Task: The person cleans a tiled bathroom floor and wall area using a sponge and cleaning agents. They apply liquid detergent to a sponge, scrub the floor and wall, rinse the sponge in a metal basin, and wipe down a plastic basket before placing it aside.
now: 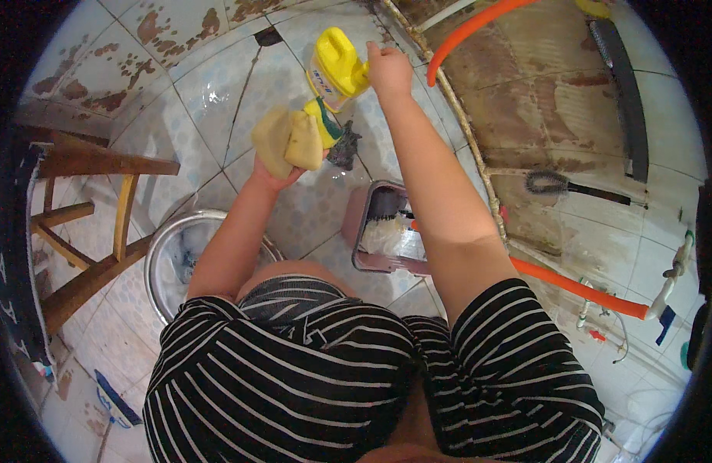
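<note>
My left hand (279, 178) holds several pale yellow sponges (273, 140) from below, along with a yellow scrub sponge with a green scouring side (322, 122). A dark, wiry scourer (344, 146) is just beside them; whether it hangs from the hand or lies on the floor I cannot tell. Beyond the sponges is a yellow plastic bottle (336, 63) with a moulded handle and a label bearing writing. My right hand (389, 68) has its fingers curled around the cap end of this bottle, thumb pointing up. The fingers hide most of the cap.
A metal basin (150, 272) is partly behind my left forearm. Under my right forearm sits a pinkish plastic bin (356, 231) with things inside. Wooden furniture (124, 217) is at left. Orange pipe (581, 289), a round brush (550, 184) and stained wall tiles (529, 116) are at right.
</note>
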### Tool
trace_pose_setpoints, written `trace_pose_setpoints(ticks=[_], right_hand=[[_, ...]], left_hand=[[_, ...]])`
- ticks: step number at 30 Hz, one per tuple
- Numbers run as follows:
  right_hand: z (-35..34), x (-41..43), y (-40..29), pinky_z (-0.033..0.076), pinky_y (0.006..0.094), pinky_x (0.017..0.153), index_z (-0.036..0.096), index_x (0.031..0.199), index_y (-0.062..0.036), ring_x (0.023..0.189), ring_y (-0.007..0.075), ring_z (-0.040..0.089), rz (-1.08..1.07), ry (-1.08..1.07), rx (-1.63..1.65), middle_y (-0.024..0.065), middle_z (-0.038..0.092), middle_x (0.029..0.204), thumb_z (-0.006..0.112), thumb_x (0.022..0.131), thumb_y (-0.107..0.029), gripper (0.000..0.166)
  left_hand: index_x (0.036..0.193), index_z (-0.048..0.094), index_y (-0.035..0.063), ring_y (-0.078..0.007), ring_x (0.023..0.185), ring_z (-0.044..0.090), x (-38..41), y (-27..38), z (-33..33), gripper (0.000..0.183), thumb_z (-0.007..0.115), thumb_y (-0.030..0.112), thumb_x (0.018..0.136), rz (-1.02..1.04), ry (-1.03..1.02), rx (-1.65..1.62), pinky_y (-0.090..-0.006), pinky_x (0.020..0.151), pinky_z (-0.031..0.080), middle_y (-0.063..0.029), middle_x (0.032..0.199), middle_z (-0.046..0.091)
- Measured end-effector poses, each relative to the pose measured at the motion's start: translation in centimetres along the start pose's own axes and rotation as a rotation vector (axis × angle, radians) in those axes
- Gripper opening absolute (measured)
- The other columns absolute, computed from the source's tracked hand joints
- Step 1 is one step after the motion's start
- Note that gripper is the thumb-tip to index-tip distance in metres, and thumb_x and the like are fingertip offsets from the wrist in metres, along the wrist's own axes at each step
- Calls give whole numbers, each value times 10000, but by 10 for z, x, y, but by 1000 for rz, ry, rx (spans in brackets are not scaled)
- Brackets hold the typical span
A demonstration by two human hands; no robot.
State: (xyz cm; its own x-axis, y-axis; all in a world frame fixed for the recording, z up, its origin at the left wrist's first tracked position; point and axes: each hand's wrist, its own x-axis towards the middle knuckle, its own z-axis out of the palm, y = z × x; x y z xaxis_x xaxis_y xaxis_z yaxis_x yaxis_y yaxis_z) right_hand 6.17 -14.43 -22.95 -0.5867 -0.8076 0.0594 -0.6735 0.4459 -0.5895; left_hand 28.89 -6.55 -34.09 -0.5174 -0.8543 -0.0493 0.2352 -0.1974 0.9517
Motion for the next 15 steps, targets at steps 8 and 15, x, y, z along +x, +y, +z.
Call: trace_pose_setpoints(ticks=[8, 15], right_hand=[[9, 14, 12, 492, 454, 745, 694, 789, -3, 769, 412, 622, -68, -62, -124, 243, 646, 771, 546, 854, -451, 476], [-3, 8, 21, 488, 434, 709, 705, 768, -12, 725, 372, 638, 29, -99, 70, 211, 662, 737, 587, 830, -466, 473]], left_hand=[[1228, 537, 113, -254, 1163, 536, 12, 16, -6, 563, 744, 351, 762, 482, 61, 1034, -378, 958, 439, -83, 1257, 563], [1360, 409, 106, -207, 1227, 493, -7, -16, -20, 575, 630, 303, 867, 68, -46, 42, -337, 1053, 373, -63, 1317, 526]])
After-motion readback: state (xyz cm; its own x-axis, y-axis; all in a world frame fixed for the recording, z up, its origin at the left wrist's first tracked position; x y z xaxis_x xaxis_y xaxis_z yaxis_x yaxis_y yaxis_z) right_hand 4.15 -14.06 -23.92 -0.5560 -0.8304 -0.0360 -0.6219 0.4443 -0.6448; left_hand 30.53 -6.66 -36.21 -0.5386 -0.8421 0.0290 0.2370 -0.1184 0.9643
